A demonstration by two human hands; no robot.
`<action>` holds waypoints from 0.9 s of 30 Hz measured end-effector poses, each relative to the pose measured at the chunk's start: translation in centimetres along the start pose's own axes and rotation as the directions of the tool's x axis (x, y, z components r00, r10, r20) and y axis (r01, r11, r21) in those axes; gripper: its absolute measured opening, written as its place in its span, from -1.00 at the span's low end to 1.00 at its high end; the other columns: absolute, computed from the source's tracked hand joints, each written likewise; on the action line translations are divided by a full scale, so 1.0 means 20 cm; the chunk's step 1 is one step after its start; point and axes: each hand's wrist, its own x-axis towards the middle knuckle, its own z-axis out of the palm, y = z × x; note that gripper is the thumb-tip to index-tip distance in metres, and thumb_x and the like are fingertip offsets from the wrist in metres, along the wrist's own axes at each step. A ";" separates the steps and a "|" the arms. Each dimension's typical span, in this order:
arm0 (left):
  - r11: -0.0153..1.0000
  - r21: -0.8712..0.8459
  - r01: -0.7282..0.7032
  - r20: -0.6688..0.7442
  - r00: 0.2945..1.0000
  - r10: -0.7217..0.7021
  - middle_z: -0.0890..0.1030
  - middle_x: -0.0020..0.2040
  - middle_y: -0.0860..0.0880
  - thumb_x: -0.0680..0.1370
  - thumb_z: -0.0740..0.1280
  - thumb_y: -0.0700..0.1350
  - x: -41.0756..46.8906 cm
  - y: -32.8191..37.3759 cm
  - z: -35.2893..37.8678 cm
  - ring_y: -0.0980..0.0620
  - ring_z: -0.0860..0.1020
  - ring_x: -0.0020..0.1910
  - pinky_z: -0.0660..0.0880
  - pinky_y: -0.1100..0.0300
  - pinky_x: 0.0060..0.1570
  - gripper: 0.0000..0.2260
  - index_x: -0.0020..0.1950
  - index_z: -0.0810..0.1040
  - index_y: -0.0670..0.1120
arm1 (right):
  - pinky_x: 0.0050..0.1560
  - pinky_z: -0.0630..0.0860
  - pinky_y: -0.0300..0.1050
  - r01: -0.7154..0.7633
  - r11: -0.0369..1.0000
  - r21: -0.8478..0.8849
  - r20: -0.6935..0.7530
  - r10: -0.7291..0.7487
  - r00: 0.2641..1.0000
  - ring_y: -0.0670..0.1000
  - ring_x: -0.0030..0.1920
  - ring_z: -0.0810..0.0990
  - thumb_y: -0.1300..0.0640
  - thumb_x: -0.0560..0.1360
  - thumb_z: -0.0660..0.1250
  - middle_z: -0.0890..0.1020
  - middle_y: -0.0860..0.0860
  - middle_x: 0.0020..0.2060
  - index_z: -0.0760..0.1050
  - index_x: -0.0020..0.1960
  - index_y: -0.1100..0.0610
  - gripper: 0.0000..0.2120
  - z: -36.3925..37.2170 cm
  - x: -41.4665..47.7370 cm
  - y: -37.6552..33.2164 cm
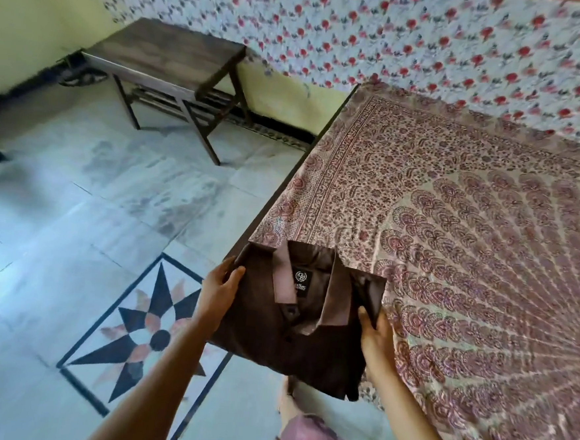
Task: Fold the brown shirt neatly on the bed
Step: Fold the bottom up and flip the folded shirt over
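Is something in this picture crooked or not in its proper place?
Yes. The folded brown shirt, gripped at its sides by the left hand and the right hand, sits at the near corner of the bed and partly overhangs the edge, above the floor. Its bottom edge is uneven and dips lower on the right.

Mandala-print bedspread (452,231) covers bed (292,178); folded brown shirt (266,338) lies collar-up at near corner, partly overhanging edge.

A home bedroom; a bed (452,231) under a printed spread; a wooden bench (162,59) on inlaid tile floor (75,222).
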 end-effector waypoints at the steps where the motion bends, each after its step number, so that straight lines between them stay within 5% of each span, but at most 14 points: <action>1: 0.999 0.037 0.014 0.009 1.000 -0.014 0.54 0.02 0.03 0.58 0.25 -0.15 0.06 -0.03 0.01 0.06 0.50 0.00 0.32 0.30 -0.06 -0.74 0.26 0.52 -0.08 | 0.26 0.40 0.10 -0.004 1.000 -0.008 -0.005 0.004 1.000 0.11 0.20 0.50 0.15 0.58 0.19 0.56 0.11 0.17 0.42 0.28 0.16 -0.72 0.04 0.02 0.02; 6: 0.985 0.148 0.085 0.049 0.994 -0.093 0.57 0.20 -0.12 0.58 0.24 -0.12 0.44 -0.18 0.10 0.08 0.45 0.04 0.27 0.35 0.02 -0.70 0.32 0.48 -0.07 | 0.15 0.32 -0.20 0.014 0.998 -0.065 -0.046 -0.017 0.999 -0.01 0.20 0.45 0.21 0.59 0.17 0.49 0.01 0.15 0.36 0.33 0.23 -0.67 0.27 0.28 0.14; 11: 0.938 0.338 0.076 0.103 0.988 -0.117 0.55 0.23 -0.07 0.61 0.18 -0.01 0.86 -0.32 0.27 -0.07 0.48 0.20 0.21 0.39 -0.17 -0.67 0.37 0.41 0.03 | 0.03 0.35 -0.25 -0.024 0.994 -0.108 -0.108 0.012 0.994 0.01 0.16 0.47 0.09 0.58 0.18 0.53 0.02 0.08 0.40 0.27 0.29 -0.65 0.46 0.62 0.26; 14: 0.945 0.326 0.020 0.182 0.980 -0.084 0.57 0.18 -0.11 0.61 0.18 -0.02 1.10 -0.46 0.41 -0.09 0.51 0.15 0.29 0.28 -0.09 -0.69 0.36 0.42 0.03 | -0.29 0.32 -0.37 -0.071 0.981 -0.181 -0.170 0.040 0.985 0.04 -0.20 0.51 0.19 0.59 0.17 0.48 -0.06 -0.26 0.44 0.08 0.33 -0.79 0.52 0.80 0.33; 17: 0.955 0.288 -0.067 0.220 0.975 0.002 0.59 0.09 -0.09 0.61 0.18 -0.06 1.27 -0.54 0.53 -0.04 0.53 0.07 0.31 0.29 -0.13 -0.71 0.32 0.45 -0.02 | -0.35 0.20 -0.13 -0.100 0.967 -0.235 -0.270 0.034 0.962 0.10 -0.27 0.41 0.19 0.59 0.16 0.42 0.11 -0.32 0.43 0.04 0.39 -0.76 0.56 0.97 0.39; 20: 0.943 0.300 -0.142 0.204 0.976 0.083 0.60 0.00 -0.07 0.61 0.17 -0.06 1.37 -0.60 0.63 0.01 0.52 -0.06 0.28 0.31 -0.22 -0.74 0.28 0.46 -0.03 | -0.35 0.12 -0.07 -0.076 0.924 -0.375 -0.392 -0.084 0.916 0.14 -0.34 0.44 0.19 0.58 0.21 0.52 0.28 -0.31 0.46 0.05 0.43 -0.73 0.59 1.08 0.48; 22: 0.918 0.349 -0.188 0.187 0.974 0.129 0.63 -0.03 -0.15 0.60 0.15 0.01 1.41 -0.64 0.66 -0.14 0.57 -0.06 0.37 0.16 -0.20 -0.73 0.24 0.46 -0.04 | -0.44 0.10 -0.12 -0.001 0.852 -0.523 -0.399 -0.244 0.884 0.16 -0.48 0.47 0.21 0.55 0.25 0.53 0.31 -0.41 0.48 -0.08 0.44 -0.75 0.61 1.13 0.52; 27: 0.782 0.592 -0.194 0.145 0.980 0.134 0.62 0.01 -0.23 0.61 0.10 0.09 1.41 -0.66 0.71 -0.29 0.56 -0.03 0.40 0.00 -0.18 -0.70 0.23 0.39 -0.05 | -0.52 0.35 -0.15 -0.091 0.669 -0.738 -0.451 -0.389 0.803 0.19 -0.44 0.58 0.07 0.56 0.22 0.60 0.24 -0.34 0.48 -0.05 0.36 -0.68 0.68 1.13 0.60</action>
